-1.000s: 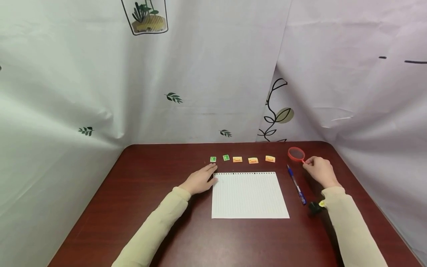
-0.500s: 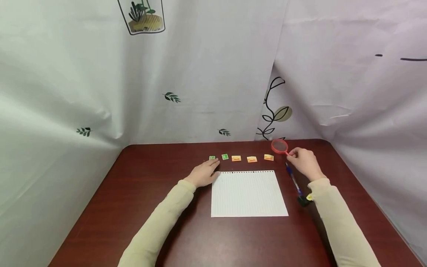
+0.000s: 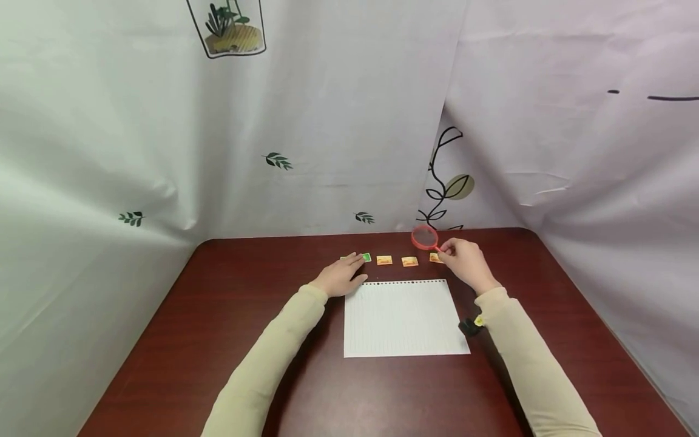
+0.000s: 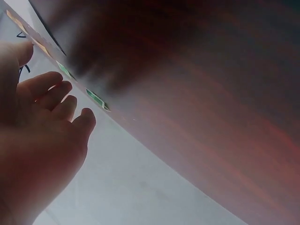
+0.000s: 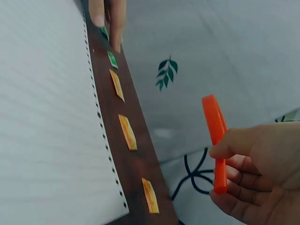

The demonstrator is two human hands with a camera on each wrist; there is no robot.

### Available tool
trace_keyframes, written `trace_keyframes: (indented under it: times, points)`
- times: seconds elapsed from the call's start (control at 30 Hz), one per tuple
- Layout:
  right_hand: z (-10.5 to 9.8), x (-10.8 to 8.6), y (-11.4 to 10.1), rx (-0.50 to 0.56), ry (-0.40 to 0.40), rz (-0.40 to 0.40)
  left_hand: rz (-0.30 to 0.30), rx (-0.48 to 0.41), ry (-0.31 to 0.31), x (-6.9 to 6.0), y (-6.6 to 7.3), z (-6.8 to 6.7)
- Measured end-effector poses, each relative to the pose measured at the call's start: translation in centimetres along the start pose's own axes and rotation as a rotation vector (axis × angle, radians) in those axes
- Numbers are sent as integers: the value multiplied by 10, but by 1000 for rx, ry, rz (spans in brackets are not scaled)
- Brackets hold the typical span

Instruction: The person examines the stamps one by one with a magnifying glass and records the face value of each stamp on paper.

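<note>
The right hand (image 3: 464,262) pinches the handle (image 5: 220,176) of the red magnifying glass (image 3: 425,237) and holds it raised near the far edge of the brown table (image 3: 437,394). Near it lie 3 orange stamps (image 3: 409,261), in 1 row with 2 green stamps (image 3: 366,258). The left hand (image 3: 340,278) is relaxed, with loosely stretched fingers (image 4: 85,123), and in the head view it partly covers the green stamps. Whether it touches the lined sheet of paper (image 3: 404,318), I cannot tell.

red magnifying glass (image 3: 425,237) | raised in right hand (image 3: 466,264) | near orange stamps (image 3: 409,261)
</note>
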State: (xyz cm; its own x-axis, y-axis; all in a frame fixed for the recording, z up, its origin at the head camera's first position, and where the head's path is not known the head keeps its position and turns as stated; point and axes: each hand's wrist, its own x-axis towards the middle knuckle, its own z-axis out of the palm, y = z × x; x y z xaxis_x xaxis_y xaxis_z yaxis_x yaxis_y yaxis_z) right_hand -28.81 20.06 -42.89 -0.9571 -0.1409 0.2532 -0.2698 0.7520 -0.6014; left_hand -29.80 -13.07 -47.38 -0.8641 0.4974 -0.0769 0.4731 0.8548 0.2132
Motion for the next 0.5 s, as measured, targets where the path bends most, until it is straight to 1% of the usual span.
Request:
trace_keyframes:
  times: [0.17, 0.3, 0.5]
  points:
    - [9, 1, -6, 8, -1, -17, -6, -5, -38, 2, 2, 2]
    - [14, 1, -11, 20, -31, -24, -20, -23, -53, 2, 2, 3]
    - [21, 2, -20, 35, -57, -26, -12, -61, -22, -2, 2, 0]
